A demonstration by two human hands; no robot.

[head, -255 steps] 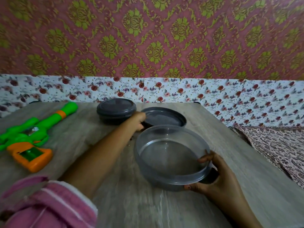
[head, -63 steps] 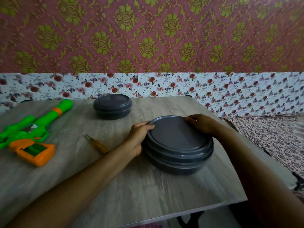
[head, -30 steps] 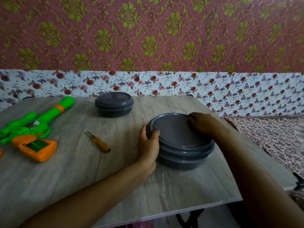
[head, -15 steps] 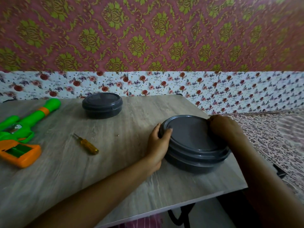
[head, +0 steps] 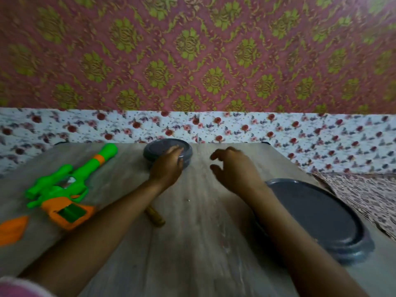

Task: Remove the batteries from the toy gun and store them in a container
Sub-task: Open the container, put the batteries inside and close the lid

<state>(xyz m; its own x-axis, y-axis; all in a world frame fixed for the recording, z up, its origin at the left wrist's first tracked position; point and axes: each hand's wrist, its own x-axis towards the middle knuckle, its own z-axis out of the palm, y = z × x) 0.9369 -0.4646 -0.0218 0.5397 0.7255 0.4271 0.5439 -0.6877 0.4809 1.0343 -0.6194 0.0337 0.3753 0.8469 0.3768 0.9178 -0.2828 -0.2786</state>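
A green and orange toy gun (head: 68, 185) lies at the table's left, its battery compartment open. An orange cover piece (head: 11, 229) lies beside it at the left edge. A small dark lidded container (head: 158, 147) stands at the table's back middle; my left hand (head: 168, 166) grips its front side. My right hand (head: 232, 169) hovers just right of it, fingers curled and apart, holding nothing. The large dark lidded container (head: 321, 217) rests at the right, under my right forearm. No batteries show.
A yellow-handled screwdriver (head: 155, 217) lies partly under my left forearm. The grey wooden table (head: 199, 232) ends at the right beside a patterned cloth (head: 368, 196). A floral wall band runs behind the table.
Both hands have left the large lidded container and moved to the back of the table. My left hand has taken hold of the small container. The view shifted left.
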